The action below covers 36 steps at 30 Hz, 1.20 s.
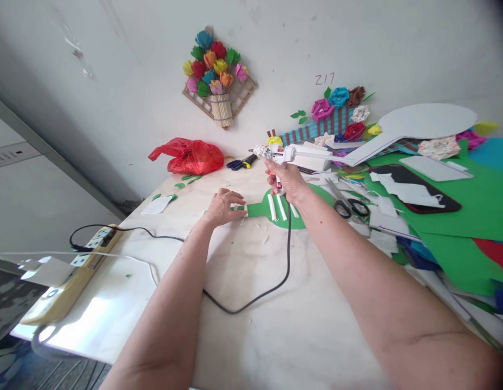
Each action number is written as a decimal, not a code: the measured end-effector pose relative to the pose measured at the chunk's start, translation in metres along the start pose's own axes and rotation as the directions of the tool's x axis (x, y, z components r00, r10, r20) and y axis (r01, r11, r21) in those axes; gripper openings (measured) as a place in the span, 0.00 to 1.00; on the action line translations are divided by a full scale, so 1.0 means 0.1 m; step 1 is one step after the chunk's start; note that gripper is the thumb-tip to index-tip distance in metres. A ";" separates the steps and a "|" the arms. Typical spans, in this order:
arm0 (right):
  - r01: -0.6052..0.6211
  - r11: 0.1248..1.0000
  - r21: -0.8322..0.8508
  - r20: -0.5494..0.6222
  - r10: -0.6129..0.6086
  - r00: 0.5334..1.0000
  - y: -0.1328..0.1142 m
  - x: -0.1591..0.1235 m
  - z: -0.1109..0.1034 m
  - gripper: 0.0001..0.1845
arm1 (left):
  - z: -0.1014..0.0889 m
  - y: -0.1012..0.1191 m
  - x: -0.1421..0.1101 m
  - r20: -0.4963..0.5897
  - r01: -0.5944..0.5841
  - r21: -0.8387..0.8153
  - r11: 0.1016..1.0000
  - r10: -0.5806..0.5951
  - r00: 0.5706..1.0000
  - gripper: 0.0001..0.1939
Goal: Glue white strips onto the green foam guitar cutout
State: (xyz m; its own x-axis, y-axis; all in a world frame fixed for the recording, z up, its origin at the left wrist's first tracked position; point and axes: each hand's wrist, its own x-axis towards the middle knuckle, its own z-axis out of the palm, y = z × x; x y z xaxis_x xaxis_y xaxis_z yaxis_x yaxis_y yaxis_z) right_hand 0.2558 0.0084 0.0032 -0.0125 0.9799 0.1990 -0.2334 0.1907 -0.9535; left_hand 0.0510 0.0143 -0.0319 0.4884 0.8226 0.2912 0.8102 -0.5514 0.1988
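Bench (243, 346): carries everything worked on, under a pale wall.
Cutout (257, 209): green; lies flat on the bench, its narrow neck to the left and its round body partly behind the right hand.
Power strip (64, 298): at the bench's left edge, with a white charger.
Red bag (194, 157): near the wall, behind the left hand.
Right hand (286, 179): wrapped around the glue gun.
Left hand (224, 207): pinches the neck between thumb and fingers.
Glue gun (279, 155): above the body, nozzle pointing left, black cord hanging.
Scissors (344, 198): just right of the cutout.
Strips (272, 207): white, side by side on the body.
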 end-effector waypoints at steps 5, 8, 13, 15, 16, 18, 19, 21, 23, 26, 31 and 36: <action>-0.006 1.000 -0.006 -0.001 0.006 1.000 0.00 0.00 -0.01 0.22 | 0.00 -0.01 0.00 0.008 -0.012 0.000 1.000 0.012 1.000 0.15; -0.007 1.000 -0.007 -0.004 0.007 1.000 0.00 -0.01 -0.01 0.22 | -0.01 -0.01 0.00 0.009 -0.017 -0.002 1.000 0.017 1.000 0.15; -0.007 1.000 -0.005 -0.001 0.007 1.000 0.00 0.00 0.00 0.22 | -0.01 -0.02 -0.01 0.020 -0.014 -0.008 1.000 0.014 1.000 0.14; -0.008 1.000 -0.009 0.001 0.008 1.000 0.00 0.00 0.00 0.22 | -0.01 -0.02 -0.01 0.022 -0.009 -0.012 1.000 0.009 1.000 0.14; -0.008 1.000 -0.012 0.002 0.008 1.000 0.00 0.00 0.00 0.22 | 0.00 -0.03 -0.01 0.023 -0.008 -0.014 1.000 0.008 1.000 0.14; -0.006 1.000 -0.016 0.003 0.007 1.000 0.00 0.00 0.00 0.22 | 0.00 -0.04 -0.01 0.026 -0.011 -0.018 1.000 0.012 1.000 0.14; -0.005 1.000 -0.017 0.004 0.006 1.000 0.00 0.00 0.00 0.22 | 0.01 -0.04 -0.01 0.027 -0.014 -0.019 1.000 0.014 1.000 0.14; -0.002 1.000 -0.015 0.005 0.002 1.000 0.00 -0.01 0.01 0.22 | 0.02 -0.05 0.00 0.026 -0.017 -0.022 1.000 0.017 1.000 0.15; 0.000 1.000 -0.013 0.005 0.000 1.000 0.00 -0.01 0.01 0.22 | 0.03 -0.05 0.00 0.024 -0.016 -0.025 1.000 0.016 1.000 0.15; 0.000 1.000 -0.011 0.002 0.000 1.000 0.00 -0.01 0.01 0.22 | 0.02 -0.07 -0.01 0.015 0.007 -0.050 0.999 -0.006 1.000 0.15; 0.006 1.000 -0.003 0.006 -0.006 1.000 0.02 0.01 -0.02 0.22 | -0.09 -0.15 -0.03 -0.059 0.065 -0.130 0.989 -0.073 0.996 0.17; -0.002 1.000 -0.009 -0.005 0.002 1.000 0.02 0.00 -0.02 0.22 | -0.14 -0.11 -0.05 -0.029 0.027 -0.158 0.987 -0.032 0.999 0.21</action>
State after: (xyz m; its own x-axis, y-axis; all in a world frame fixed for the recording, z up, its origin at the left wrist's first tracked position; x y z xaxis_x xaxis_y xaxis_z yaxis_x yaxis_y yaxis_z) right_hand 0.2574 0.0094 0.0009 -0.0083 0.9805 0.1963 -0.2250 0.1895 -0.9558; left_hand 0.0348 0.0143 -0.0229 0.4524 0.8355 0.3119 0.7616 -0.5439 0.3523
